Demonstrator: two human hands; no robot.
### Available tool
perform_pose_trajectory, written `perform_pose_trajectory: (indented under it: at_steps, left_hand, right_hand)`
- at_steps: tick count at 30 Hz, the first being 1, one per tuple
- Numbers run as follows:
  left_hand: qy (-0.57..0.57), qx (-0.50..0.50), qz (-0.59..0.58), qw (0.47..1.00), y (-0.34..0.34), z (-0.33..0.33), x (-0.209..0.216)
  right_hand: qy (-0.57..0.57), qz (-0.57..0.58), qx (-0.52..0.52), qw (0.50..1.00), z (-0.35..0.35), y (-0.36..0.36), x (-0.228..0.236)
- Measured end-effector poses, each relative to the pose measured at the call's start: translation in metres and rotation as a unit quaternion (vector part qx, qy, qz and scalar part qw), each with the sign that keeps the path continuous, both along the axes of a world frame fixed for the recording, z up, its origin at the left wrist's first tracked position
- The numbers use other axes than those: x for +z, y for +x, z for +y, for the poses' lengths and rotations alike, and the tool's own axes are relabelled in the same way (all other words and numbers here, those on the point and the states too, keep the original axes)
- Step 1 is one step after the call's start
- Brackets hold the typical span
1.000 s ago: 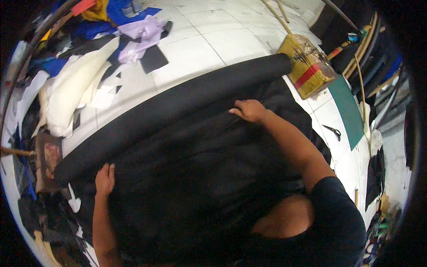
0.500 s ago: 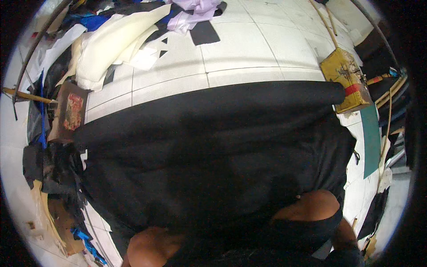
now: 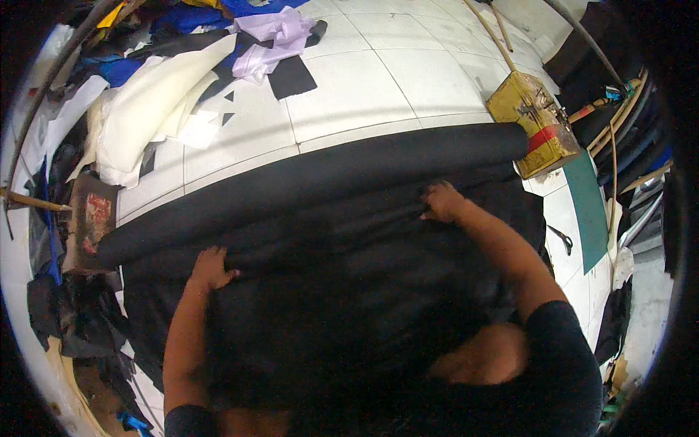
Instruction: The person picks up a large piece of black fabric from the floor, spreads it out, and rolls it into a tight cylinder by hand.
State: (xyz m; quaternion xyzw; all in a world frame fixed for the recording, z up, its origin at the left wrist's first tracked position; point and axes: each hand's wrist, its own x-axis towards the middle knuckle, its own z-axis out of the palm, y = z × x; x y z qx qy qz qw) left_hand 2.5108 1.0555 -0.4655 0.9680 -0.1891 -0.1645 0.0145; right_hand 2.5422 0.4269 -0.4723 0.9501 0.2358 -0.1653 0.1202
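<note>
A wide black cloth (image 3: pixel 349 269) spreads over the floor in front of me, and its far part forms a long thick roll (image 3: pixel 328 166). On the cloth's left side, just below the roll, lies my left hand (image 3: pixel 212 268), its thumb apart from the fingers. Farther right, my right hand (image 3: pixel 442 202) rests by the roll's near side with slightly bent fingers spread. Creases run across the cloth between both hands. One of my knees (image 3: pixel 484 355) shows at the lower right. The roll's left end meets a brown block (image 3: pixel 95 222); its right end meets a yellow box-shaped block (image 3: pixel 535 124).
Cream sheets (image 3: pixel 156 109), a lilac cloth (image 3: pixel 273 36) and dark scraps lie at the far left on white floor tiles (image 3: pixel 364 80). Right of the cloth are a dark looped tool like scissors (image 3: pixel 562 240) and a green strip (image 3: pixel 588 218). Poles (image 3: pixel 489 33) stand behind the yellow block.
Both my hands have come into view and reached forward onto the cloth near the roll. The whole view has shifted, so the blocks and scraps appear farther left.
</note>
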Motion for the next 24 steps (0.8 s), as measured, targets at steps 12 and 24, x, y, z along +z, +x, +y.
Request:
perform_pose_trajectory:
  at_steps: [12, 24]
  left_hand:
    - [-0.162, 0.198, -0.04, 0.966, -0.002, 0.01, 0.108]
    - [-0.003, 0.055, 0.266, 0.962, -0.255, -0.085, 0.255]
  right_hand:
    - [0.209, -0.094, -0.163, 0.96, 0.023, 0.0, 0.087]
    - [0.142, 0.487, -0.107, 0.855, -0.017, -0.299, 0.137]
